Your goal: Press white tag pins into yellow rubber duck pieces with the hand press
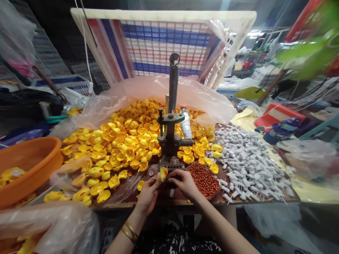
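My left hand (149, 191) pinches a small yellow plastic shell piece (162, 173) between thumb and fingers, just in front of the hand press (171, 137). Close to its right, my right hand (184, 181) has its thumb and fingertips closed together near the press base; whatever is between them is too small to make out. The press stands upright with a coil spring on top and a row of holes in its base. A small light grey piece (172, 193) lies on the table below the hands.
Yellow shells (127, 141) are heaped behind and left. A tray of reddish-brown beads (203, 180) sits by my right hand, beside a pile of grey-white parts with thin pins (246, 162). An orange basin (45, 151) stands left; a white crate (164, 14) rises behind.
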The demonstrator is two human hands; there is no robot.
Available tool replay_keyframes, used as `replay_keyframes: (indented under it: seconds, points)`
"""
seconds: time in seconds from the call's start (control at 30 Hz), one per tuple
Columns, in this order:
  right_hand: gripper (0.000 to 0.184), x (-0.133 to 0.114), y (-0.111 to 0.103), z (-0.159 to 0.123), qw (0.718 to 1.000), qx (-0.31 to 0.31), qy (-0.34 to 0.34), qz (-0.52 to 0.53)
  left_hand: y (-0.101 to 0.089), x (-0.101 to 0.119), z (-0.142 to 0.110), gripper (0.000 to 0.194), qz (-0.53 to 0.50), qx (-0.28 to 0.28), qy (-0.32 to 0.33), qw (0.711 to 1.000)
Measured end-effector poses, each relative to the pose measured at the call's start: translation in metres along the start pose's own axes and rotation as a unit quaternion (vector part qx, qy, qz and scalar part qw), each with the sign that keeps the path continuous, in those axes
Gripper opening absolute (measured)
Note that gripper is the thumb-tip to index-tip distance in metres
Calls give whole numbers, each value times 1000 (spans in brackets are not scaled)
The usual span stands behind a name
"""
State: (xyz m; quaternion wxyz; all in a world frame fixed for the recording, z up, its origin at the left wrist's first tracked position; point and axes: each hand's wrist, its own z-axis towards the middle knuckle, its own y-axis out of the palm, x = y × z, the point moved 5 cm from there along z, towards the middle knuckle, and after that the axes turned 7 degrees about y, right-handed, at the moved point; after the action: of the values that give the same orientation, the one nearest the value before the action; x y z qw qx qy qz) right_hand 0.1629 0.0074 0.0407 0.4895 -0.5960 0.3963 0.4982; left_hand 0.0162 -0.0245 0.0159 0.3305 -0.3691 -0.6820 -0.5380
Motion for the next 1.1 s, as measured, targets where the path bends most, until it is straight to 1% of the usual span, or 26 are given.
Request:
replay_keyframes:
  seconds: [0.07, 0.1, 0.17, 0.2, 0.27, 0.33, 0.4, 0.47, 0.5, 0.53, 0.57, 0.6, 0.63, 0.67, 0.73, 0.8, 0.87, 0.9, 0.93, 0.97, 1.0, 1.03, 1.1]
  points:
    - [4, 6, -1, 10, 997, 51, -21, -61, -4, 3, 14, 43, 108, -13, 55, 993]
    - [3, 8, -2, 15, 991, 80, -33, -99, -5, 5, 23, 43, 166, -17, 86, 982]
    - [8, 15, -6, 25, 980, 130, -43, -145, -5, 8, 42, 39, 251, -25, 137, 958]
    - [9, 17, -11, 30, 977, 150, -40, -147, -4, 10, 51, 35, 274, -30, 154, 949]
    - [9, 19, -30, 42, 974, 189, -26, -123, -1, 12, 64, 29, 307, -52, 174, 934]
    - [13, 8, -59, 59, 968, 230, -21, -97, 4, 14, 72, 27, 341, -86, 186, 917]
    - [28, -19, -92, 86, 961, 266, -29, -75, 8, 16, 76, 27, 368, -122, 194, 901]
    - [45, -59, -120, 120, 958, 284, -37, -35, 11, 18, 77, 26, 390, -149, 202, 886]
    - [50, -78, -129, 136, 962, 270, -16, 39, 12, 19, 77, 26, 400, -157, 206, 879]
    - [55, -98, -131, 152, 970, 222, 8, 95, 14, 19, 77, 25, 409, -162, 208, 873]
    - [57, -119, -131, 161, 975, 187, 7, 121, 15, 20, 76, 25, 418, -165, 211, 868]
    - [55, -140, -130, 164, 975, 171, -6, 139, 17, 20, 76, 23, 425, -166, 214, 864]
    - [53, -157, -127, 159, 976, 162, -33, 142, 18, 20, 75, 21, 431, -165, 217, 860]
    - [49, -172, -123, 148, 974, 167, -72, 135, 20, 20, 74, 18, 436, -162, 220, 858]
    - [41, -186, -113, 111, 962, 193, -158, 110, 23, 19, 71, 13, 440, -152, 226, 856]
    - [37, -184, -100, 66, 939, 244, -227, 86, 26, 19, 68, 11, 436, -138, 228, 859]
    - [35, -174, -91, 27, 907, 310, -276, 76, 27, 18, 65, 10, 424, -122, 226, 868]
    - [35, -169, -88, 14, 890, 338, -295, 79, 27, 17, 64, 10, 415, -114, 223, 875]
    - [35, -165, -87, 5, 879, 351, -311, 83, 26, 17, 63, 10, 404, -104, 218, 882]
    - [35, -164, -87, 4, 878, 346, -320, 86, 25, 16, 63, 10, 391, -93, 212, 891]
    - [35, -166, -89, 8, 884, 327, -321, 86, 23, 15, 63, 11, 376, -81, 204, 900]
    - [35, -169, -93, 20, 898, 298, -312, 85, 21, 15, 64, 12, 359, -67, 193, 911]
    - [34, -176, -104, 58, 934, 227, -261, 84, 15, 14, 66, 18, 319, -39, 166, 932]
